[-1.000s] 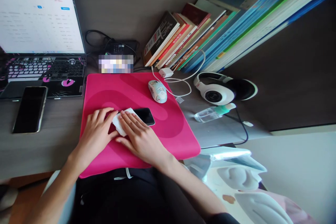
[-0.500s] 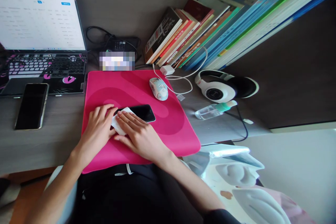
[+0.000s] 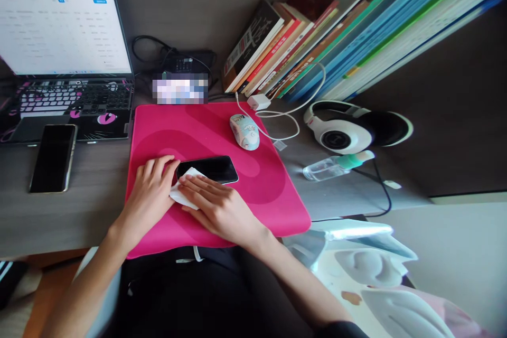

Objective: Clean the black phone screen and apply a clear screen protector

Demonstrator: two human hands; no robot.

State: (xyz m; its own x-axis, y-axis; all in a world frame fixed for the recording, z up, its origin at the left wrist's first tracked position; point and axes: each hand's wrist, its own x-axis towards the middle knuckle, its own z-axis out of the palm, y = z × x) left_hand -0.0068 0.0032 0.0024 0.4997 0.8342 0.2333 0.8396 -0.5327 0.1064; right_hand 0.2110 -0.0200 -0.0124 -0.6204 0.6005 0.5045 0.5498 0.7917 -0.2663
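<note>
A black-screened smartphone (image 3: pixel 216 169) lies face up on the pink desk mat (image 3: pixel 277 216). My left hand (image 3: pixel 152 187) grips its left end, fingertips at the upper corner; the thumb is hidden from view. With fingers laid together, my right hand (image 3: pixel 217 203) presses a folded white tissue (image 3: pixel 184 196) against the phone's lower left edge. Part of the tissue is covered by those fingers. Beyond the phone, a patterned computer mouse (image 3: pixel 244 132) rests near the mat's upper right corner.
An open laptop (image 3: pixel 71 111) stands at the left, a second smartphone (image 3: pixel 53 158) overlapping its front edge. Right of the mat are a white charger (image 3: pixel 259 101) with cable, headphones (image 3: pixel 336 134) and a clear spray bottle (image 3: pixel 325 169) on its side. Books (image 3: pixel 273 47) line the back.
My right hand has slid the tissue slightly down toward the phone's near edge, baring more of the screen. My left hand keeps its place at the phone's end. The whole view has shifted slightly.
</note>
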